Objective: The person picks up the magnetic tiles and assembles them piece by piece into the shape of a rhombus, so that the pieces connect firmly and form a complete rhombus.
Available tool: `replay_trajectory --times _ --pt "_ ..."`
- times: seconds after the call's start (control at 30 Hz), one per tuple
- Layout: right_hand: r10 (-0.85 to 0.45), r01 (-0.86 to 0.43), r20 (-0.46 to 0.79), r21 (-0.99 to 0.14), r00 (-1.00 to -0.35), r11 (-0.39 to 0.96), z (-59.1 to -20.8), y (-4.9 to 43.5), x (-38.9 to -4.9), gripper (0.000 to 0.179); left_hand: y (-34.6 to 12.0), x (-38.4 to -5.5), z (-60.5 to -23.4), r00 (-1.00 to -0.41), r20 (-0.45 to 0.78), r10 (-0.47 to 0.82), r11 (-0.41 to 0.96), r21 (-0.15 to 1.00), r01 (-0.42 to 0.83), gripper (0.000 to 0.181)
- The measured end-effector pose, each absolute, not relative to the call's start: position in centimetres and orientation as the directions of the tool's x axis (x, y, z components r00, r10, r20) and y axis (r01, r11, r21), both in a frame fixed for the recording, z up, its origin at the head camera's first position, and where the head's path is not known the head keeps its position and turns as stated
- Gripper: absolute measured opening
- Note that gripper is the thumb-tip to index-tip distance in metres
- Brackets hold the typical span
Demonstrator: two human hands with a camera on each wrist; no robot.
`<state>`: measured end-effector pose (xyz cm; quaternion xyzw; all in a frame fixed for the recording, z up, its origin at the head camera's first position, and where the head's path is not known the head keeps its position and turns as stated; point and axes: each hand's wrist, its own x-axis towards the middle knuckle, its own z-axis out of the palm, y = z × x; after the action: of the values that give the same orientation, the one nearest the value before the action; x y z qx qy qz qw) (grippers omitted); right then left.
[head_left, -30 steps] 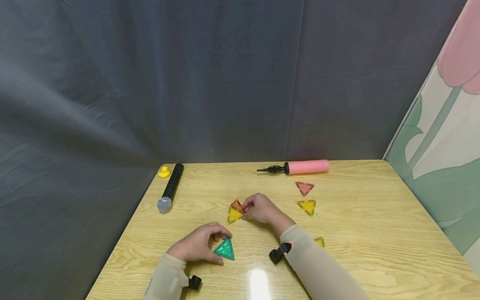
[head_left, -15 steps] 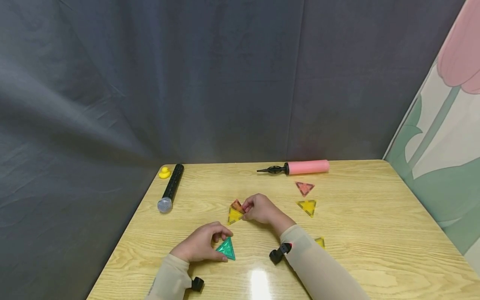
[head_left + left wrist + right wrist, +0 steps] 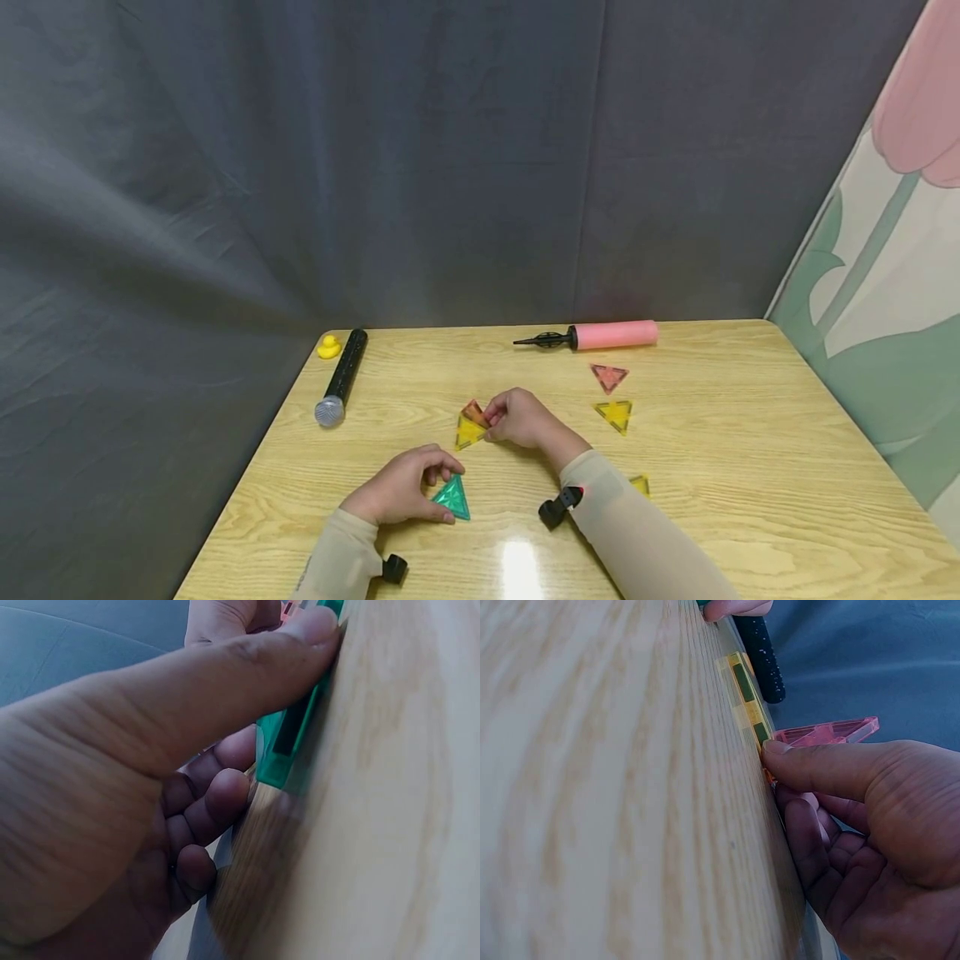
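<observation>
Flat on the table in the head view lies a green triangular magnetic tile. My left hand grips it, thumb at its near corner and fingertips at the far one; the left wrist view shows the thumb along the tile's edge. Farther off, my right hand pinches the right corner of a yellow triangular magnetic tile. Behind that one is a red triangular tile, which rises tilted off the table in the right wrist view. My right fingers hide part of both.
A pink tile and a yellow tile lie to the right; another yellow tile is partly behind my right sleeve. Along the back are a pink hand pump, a black microphone and a yellow toy duck.
My left hand has shifted slightly right, and its thumb has come in against the green tile's near corner. My right hand and its tiles have hardly moved.
</observation>
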<state>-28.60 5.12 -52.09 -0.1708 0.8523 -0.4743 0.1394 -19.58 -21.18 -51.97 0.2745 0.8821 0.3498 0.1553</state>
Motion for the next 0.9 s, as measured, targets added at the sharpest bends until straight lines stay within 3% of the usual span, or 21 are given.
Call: replay_trajectory --times 0.9 --pt "-0.419 -0.166 -0.074 -0.846 -0.905 0.506 -52.18 4.92 -28.64 0.020 -21.59 -19.87 -52.45 -0.832 -0.017 0.555 0.540 0.767 0.345 0.058"
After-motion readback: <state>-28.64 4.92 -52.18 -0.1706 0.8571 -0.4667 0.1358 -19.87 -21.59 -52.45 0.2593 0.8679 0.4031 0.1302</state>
